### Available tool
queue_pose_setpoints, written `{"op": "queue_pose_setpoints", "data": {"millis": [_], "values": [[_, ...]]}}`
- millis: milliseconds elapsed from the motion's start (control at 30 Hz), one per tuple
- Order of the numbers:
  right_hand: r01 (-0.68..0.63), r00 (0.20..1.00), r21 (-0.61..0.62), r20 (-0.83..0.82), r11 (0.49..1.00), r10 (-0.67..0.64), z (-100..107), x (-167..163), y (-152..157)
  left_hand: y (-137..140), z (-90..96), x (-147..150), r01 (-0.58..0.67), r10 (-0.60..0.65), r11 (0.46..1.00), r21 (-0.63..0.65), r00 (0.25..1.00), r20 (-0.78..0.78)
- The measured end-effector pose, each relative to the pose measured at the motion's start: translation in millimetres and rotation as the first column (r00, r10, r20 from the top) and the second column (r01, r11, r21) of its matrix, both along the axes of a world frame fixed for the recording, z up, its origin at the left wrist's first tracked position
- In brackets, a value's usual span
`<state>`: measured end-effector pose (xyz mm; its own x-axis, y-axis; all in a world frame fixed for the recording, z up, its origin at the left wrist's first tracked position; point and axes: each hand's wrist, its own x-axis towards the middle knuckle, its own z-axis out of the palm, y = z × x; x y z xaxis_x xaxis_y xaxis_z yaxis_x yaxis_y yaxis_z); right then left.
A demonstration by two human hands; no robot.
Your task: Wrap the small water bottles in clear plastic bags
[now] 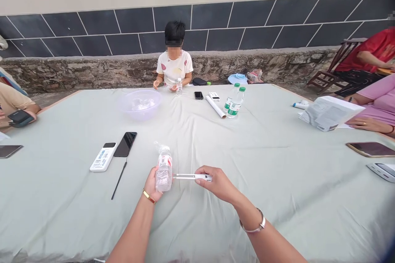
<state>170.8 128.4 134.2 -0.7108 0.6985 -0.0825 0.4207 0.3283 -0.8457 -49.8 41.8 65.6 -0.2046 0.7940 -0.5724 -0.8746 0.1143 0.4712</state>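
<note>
Upright in my left hand [153, 185] is a clear plastic bottle [164, 172] with a red and white label. Crinkled clear plastic film clings around it and sticks out at its top left. My left fingers wrap behind the bottle and are partly hidden. Between the thumb and fingers of my right hand [216, 181] is a white two-pronged tool [188, 176] that looks like tweezers. Its thin prongs point left, and their tips come up close to the bottle's side; whether they touch it I cannot tell.
A black phone [125, 144], white power bank [103, 157] and black cord [119, 181] lie left. Beyond stand a translucent basin [140, 107] and two green-capped bottles [236, 104] beside a roll [215, 107]. A person [175, 65] sits opposite; others sit at both sides.
</note>
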Motion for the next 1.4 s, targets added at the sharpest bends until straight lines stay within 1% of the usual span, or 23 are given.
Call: {"op": "queue_pose_setpoints", "data": {"millis": [67, 100, 167, 200, 233, 300, 333, 433, 533, 567, 600, 633, 700, 733, 833, 967, 1033, 1067, 1133, 1200, 1267, 1300, 1400], "values": [[-0.177, 0.984, -0.189, -0.03, 0.966, 0.174, -3.5, 15.0, -4.4, 1.4, -1.5, -2.0, -0.019, 0.019, 1.0, 0.009, 1.0, -0.015], [-0.199, 0.98, -0.251, -0.044, 0.947, 0.195, -8.2, 19.3, -3.0, 1.6, -3.2, -2.0, -0.02, 0.021, 1.0, 0.008, 0.999, -0.024], [-0.052, 0.998, -0.258, -0.057, 0.965, 0.039, -24.5, 20.7, 5.9, 0.9, -7.9, -0.3, -0.004, 0.003, 1.0, -0.004, 0.999, -0.043], [0.109, 0.991, -0.209, -0.055, 0.972, -0.123, -35.6, 18.5, 12.6, 0.3, -10.5, 1.2, 0.003, -0.004, 1.0, -0.01, 0.998, -0.056], [0.283, 0.955, -0.14, -0.047, 0.949, -0.292, -47.7, 15.4, 19.9, -0.4, -13.0, 3.0, 0.006, -0.007, 1.0, -0.013, 0.997, -0.073], [0.544, 0.839, 0.039, -0.004, 0.838, -0.544, -71.8, 8.9, 34.0, -1.6, -17.0, 6.9, -0.011, 0.011, 1.0, -0.002, 0.989, -0.151], [0.609, 0.786, 0.14, 0.023, 0.781, -0.617, -82.2, 6.4, 39.8, -1.9, -18.3, 8.8, -0.028, 0.028, 1.0, 0.003, 0.976, -0.216], [0.602, 0.723, 0.39, 0.106, 0.697, -0.683, -101.3, 3.3, 48.3, -1.0, -21.1, 13.4, -0.091, 0.078, 0.996, -0.007, 0.881, -0.467], [0.597, 0.699, 0.484, 0.077, 0.64, -0.711, -103.5, -3.1, 39.1, 1.8, -25.7, 18.2, -0.18, 0.082, 0.981, -0.066, 0.707, -0.703], [0.613, 0.712, 0.459, 0.032, 0.643, -0.702, -102.2, -8.7, 31.9, 2.6, -27.9, 20.7, -0.211, 0.076, 0.974, -0.081, 0.642, -0.763], [0.615, 0.748, 0.39, -0.012, 0.686, -0.664, -100.4, -16.5, 23.1, 3.0, -30.4, 23.6, -0.239, 0.07, 0.967, -0.088, 0.583, -0.809], [0.582, 0.804, 0.273, -0.048, 0.766, -0.593, -98.6, -26.3, 13.1, 3.0, -32.8, 27.0, -0.256, 0.068, 0.963, -0.084, 0.533, -0.843], [0.382, 0.911, -0.064, -0.143, 0.922, -0.387, -94.7, -49.2, -7.7, 1.0, -36.6, 34.1, -0.249, 0.077, 0.967, -0.05, 0.473, -0.878], [0.263, 0.926, -0.217, -0.216, 0.94, -0.31, -92.6, -60.4, -17.1, -0.9, -37.6, 37.1, -0.233, 0.085, 0.972, -0.027, 0.459, -0.884], [0.036, 0.861, -0.491, -0.427, 0.871, -0.276, -85.8, -82.5, -36.3, -8.4, -35.4, 40.7, -0.182, 0.09, 0.983, 0.011, 0.434, -0.896], [0.008, 0.797, -0.679, -0.439, 0.734, -0.414, -81.9, -81.6, -42.2, -14.5, -24.0, 34.0, -0.1, -0.002, 0.994, -0.045, 0.391, -0.92], [0.038, 0.775, -0.724, -0.414, 0.689, -0.477, -83.7, -76.9, -41.4, -14.0, -18.5, 30.6, -0.104, -0.019, 0.992, -0.07, 0.423, -0.906], [0.035, 0.763, -0.739, -0.415, 0.673, -0.496, -85.1, -75.1, -40.9, -13.1, -16.4, 29.9, -0.118, -0.02, 0.989, -0.086, 0.473, -0.881], [-0.008, 0.748, -0.758, -0.437, 0.652, -0.499, -87.7, -72.9, -40.4, -11.5, -13.7, 30.7, -0.108, -0.037, 0.985, -0.134, 0.627, -0.778], [-0.062, 0.75, -0.751, -0.47, 0.657, -0.466, -89.0, -71.5, -40.3, -11.5, -12.5, 34.3, 0.007, -0.073, 0.994, -0.108, 0.773, -0.631], [-0.077, 0.779, -0.708, -0.482, 0.702, -0.401, -88.0, -69.3, -40.3, -13.8, -11.7, 39.0, 0.14, -0.111, 0.99, 0.019, 0.855, -0.507], [-0.066, 0.809, -0.664, -0.472, 0.744, -0.349, -86.6, -67.6, -40.1, -15.5, -11.2, 41.3, 0.177, -0.122, 0.981, 0.079, 0.881, -0.458], [0.053, 0.913, -0.375, -0.356, 0.925, -0.197, -79.5, -61.3, -38.8, -20.4, -9.6, 45.7, 0.17, -0.102, 0.974, 0.151, 0.92, -0.378]]}}
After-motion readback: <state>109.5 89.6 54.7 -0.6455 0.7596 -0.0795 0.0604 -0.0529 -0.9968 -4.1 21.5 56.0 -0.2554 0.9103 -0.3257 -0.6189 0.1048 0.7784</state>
